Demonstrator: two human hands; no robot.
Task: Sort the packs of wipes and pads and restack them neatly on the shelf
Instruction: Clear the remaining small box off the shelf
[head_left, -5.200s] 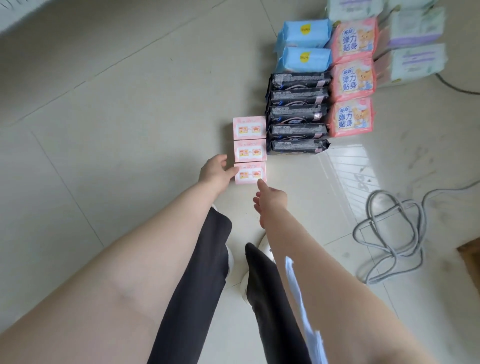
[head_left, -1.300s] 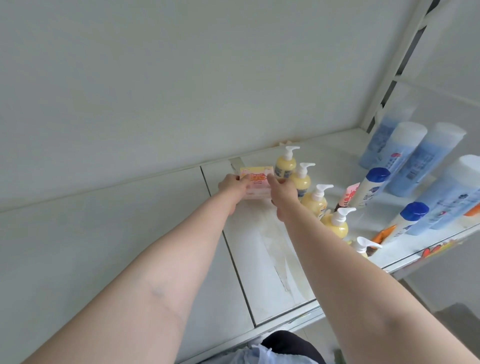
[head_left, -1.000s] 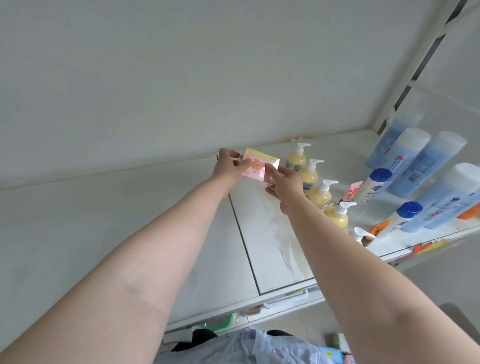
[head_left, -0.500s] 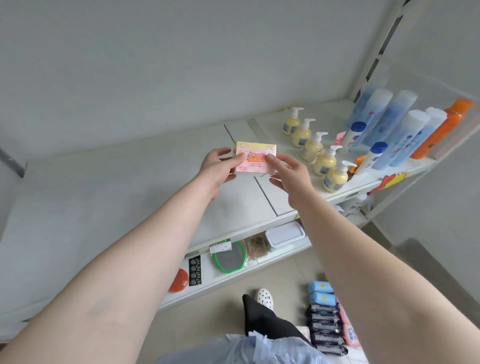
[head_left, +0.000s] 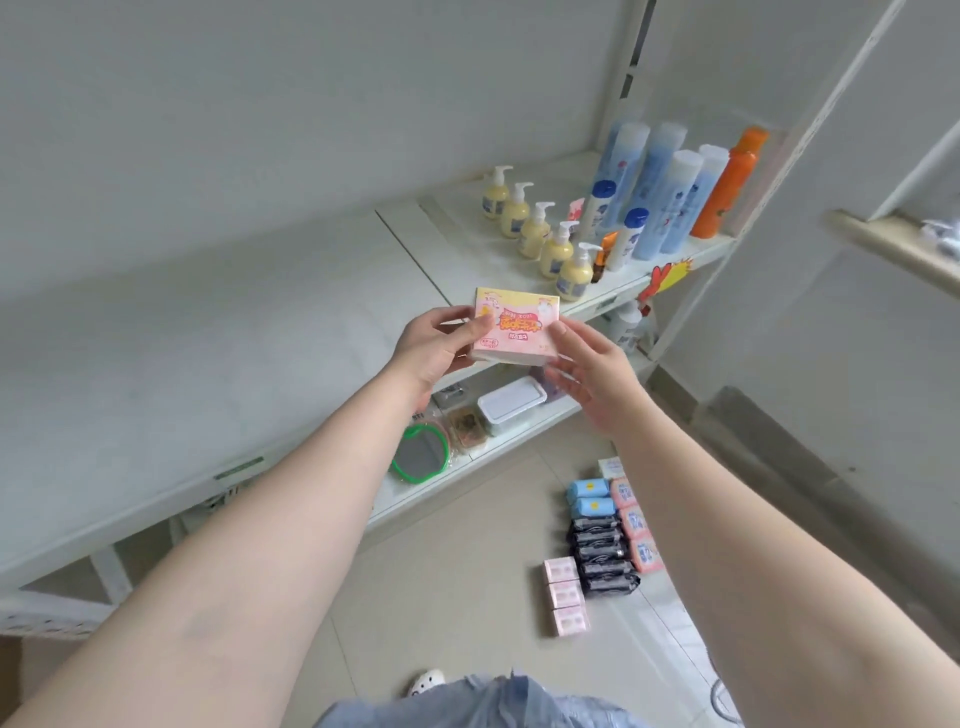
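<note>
Since half a second ago, both hands have drawn the pink and yellow pack (head_left: 517, 330) back from over the shelf (head_left: 218, 332) toward the body; it now sits in the air in front of the shelf's front edge, printed face up. Left hand (head_left: 436, 345) grips the pack's left end, thumb on top and fingers curled beneath. Right hand (head_left: 589, 371) holds the right end, thumb pressed on the top face near the corner, fingers spread and only loosely bent under it. The pack touches nothing but the two hands.

Top shelf surface to the left of the pack is bare white board with a seam running front to back. On its right part, a diagonal row of yellow pump bottles (head_left: 540, 239) stands upright; behind them stand tall blue bottles (head_left: 660, 192) and two orange bottles (head_left: 727, 187).

Lower shelf, visible beneath the hands: a white lidded box (head_left: 511, 405), a small patterned packet (head_left: 467, 426) just beside it, and a green-rimmed mirror (head_left: 420, 456).

Floor (head_left: 457, 571), well below and to the right: sorted packs in columns. Blue packs (head_left: 589, 496) lie at the far end, black packs (head_left: 600, 556) in line after them, pink packs (head_left: 636, 525) alongside on the right, and three small pink boxes (head_left: 565, 597) in a column on the left.
</note>
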